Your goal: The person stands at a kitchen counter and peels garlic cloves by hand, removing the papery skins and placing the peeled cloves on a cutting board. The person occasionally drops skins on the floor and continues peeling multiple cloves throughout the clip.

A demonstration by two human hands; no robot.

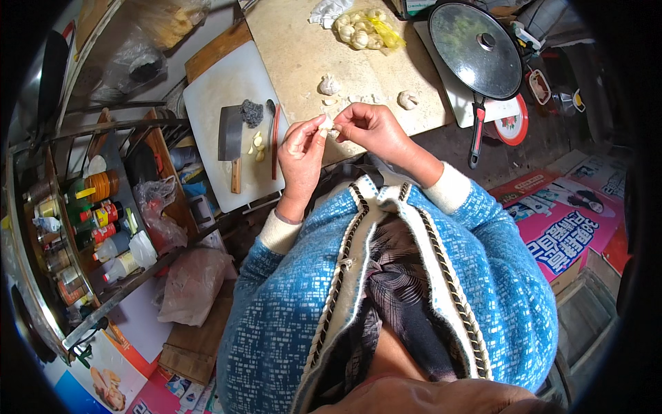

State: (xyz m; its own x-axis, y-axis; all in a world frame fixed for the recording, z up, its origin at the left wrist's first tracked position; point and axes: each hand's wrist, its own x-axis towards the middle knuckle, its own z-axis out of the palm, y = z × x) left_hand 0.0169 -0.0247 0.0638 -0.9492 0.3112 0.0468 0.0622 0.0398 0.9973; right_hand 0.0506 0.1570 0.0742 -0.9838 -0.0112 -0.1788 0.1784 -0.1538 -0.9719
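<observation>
A pale garlic clove (326, 123) is held between the fingertips of my left hand (305, 150) at the near edge of the table. The fingers of my right hand (373, 130) pinch at its right side, where a bit of skin shows. Just beyond my hands lie a garlic bulb (329, 85), loose cloves and scraps of skin, with another garlic bulb (408, 100) to the right. On the white cutting board (207, 108) at left are a cleaver (230, 134), several peeled cloves (258, 146), a steel-wool scourer (252, 113), a dark spoon (271, 107) and reddish chopsticks (275, 142).
A bag of garlic bulbs (362, 32) lies at the table's far side beside crumpled white plastic (330, 10). A lidded frying pan (475, 50) stands at right, its handle pointing towards me. Shelves with sauce bottles (106, 212) stand at left.
</observation>
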